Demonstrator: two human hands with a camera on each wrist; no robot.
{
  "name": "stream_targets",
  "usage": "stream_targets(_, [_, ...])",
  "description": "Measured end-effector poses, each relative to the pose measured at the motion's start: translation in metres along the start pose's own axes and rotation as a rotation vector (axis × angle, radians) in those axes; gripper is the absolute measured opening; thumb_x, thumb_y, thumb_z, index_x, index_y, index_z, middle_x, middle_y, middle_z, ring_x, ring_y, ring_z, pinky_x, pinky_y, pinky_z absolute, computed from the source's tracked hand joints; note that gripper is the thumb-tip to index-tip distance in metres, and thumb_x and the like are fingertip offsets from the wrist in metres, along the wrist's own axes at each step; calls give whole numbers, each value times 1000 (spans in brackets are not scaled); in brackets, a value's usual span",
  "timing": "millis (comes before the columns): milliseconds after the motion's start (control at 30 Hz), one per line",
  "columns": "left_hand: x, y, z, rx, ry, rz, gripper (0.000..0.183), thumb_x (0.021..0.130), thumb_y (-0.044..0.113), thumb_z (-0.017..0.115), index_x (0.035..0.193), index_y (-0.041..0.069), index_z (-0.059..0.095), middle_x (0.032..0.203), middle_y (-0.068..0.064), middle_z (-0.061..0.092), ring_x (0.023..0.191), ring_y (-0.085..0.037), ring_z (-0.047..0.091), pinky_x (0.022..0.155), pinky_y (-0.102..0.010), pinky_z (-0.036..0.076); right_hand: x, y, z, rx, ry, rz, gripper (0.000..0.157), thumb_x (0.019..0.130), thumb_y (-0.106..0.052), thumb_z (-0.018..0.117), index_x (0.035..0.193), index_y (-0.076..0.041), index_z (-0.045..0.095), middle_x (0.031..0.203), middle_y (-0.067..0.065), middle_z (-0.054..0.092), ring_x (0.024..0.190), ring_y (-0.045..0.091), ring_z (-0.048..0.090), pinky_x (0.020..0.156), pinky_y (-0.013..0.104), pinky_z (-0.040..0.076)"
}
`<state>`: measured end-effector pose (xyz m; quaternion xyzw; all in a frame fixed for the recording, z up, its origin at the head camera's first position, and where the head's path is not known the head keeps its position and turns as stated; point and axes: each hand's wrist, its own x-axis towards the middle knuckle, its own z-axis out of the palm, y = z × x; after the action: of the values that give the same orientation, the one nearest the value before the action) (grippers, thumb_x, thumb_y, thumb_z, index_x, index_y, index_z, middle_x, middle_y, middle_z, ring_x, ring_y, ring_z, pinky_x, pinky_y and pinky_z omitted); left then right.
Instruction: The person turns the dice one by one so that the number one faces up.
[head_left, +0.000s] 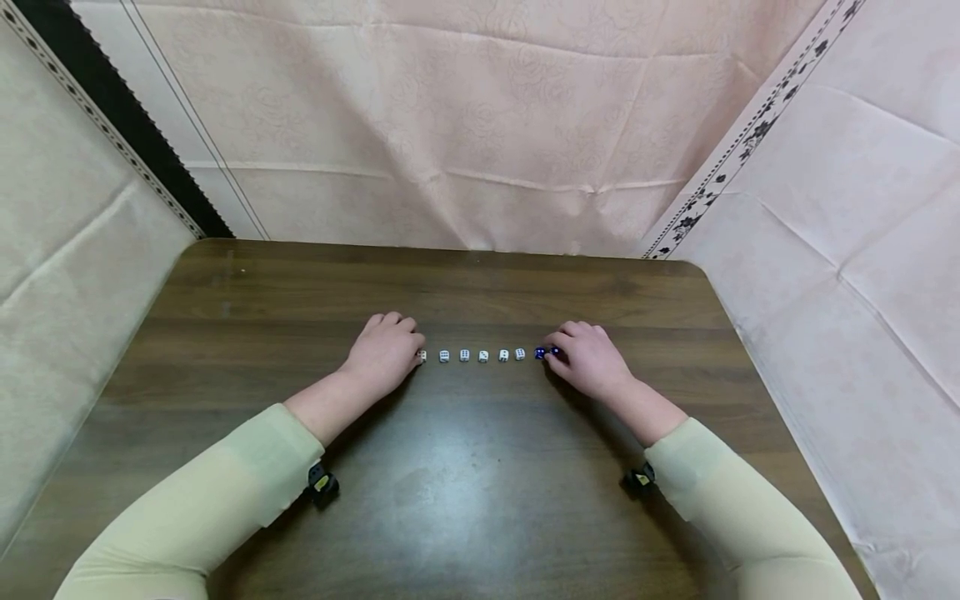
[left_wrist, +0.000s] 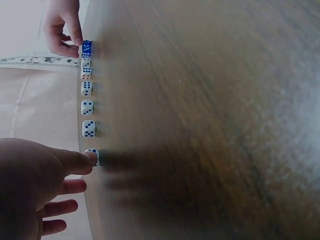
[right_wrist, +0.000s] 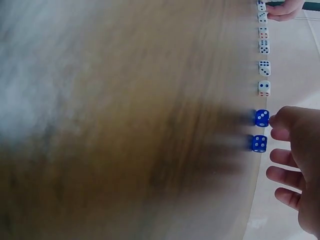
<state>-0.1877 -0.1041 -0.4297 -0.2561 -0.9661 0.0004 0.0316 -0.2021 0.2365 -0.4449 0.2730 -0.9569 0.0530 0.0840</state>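
Observation:
Several small white dice (head_left: 464, 355) stand in a row on the table, with two blue dice at its right end. The left hand (head_left: 382, 354) is at the left end, pinching the last white die (left_wrist: 95, 157) between thumb and index finger; its thumb covers part of the spotted face. At the other end, the right hand (head_left: 588, 358) hovers over the blue dice, fingers loosely spread. Its thumb tip is right at the top of the inner blue die (right_wrist: 262, 118). The outer blue die (right_wrist: 259, 143) sits just under the fingers, with a gap to its neighbour.
The brown wooden table (head_left: 450, 500) has rounded far corners. Behind it hangs a pale pink cloth (head_left: 465, 125), and white cloths with patterned borders cover both sides. Black wrist devices (head_left: 322, 486) sit below each light green sleeve (head_left: 217, 475).

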Motion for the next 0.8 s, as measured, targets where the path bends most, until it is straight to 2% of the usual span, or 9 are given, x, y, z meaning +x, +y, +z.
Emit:
stream_targets(333, [0,1,-1,-3,-3,-3,16,88,30,61,92,16,69,96,-4,58,97,-27,49,90,-44,37,2,-1,3,12,22,-14,20,84,-30,65,99,-19,69,94,-1,59,86,20,54,73,39,39])
stream_targets(800, [1,1,0,-6,-4,-9,16,89,29,60,92,16,69,95,-4,58,97,-27,50,90,-44,37,4,-2,5,19,5,-22,18,85,-29,64,100,-20,69,93,-2,57,84,19,52,73,39,37])
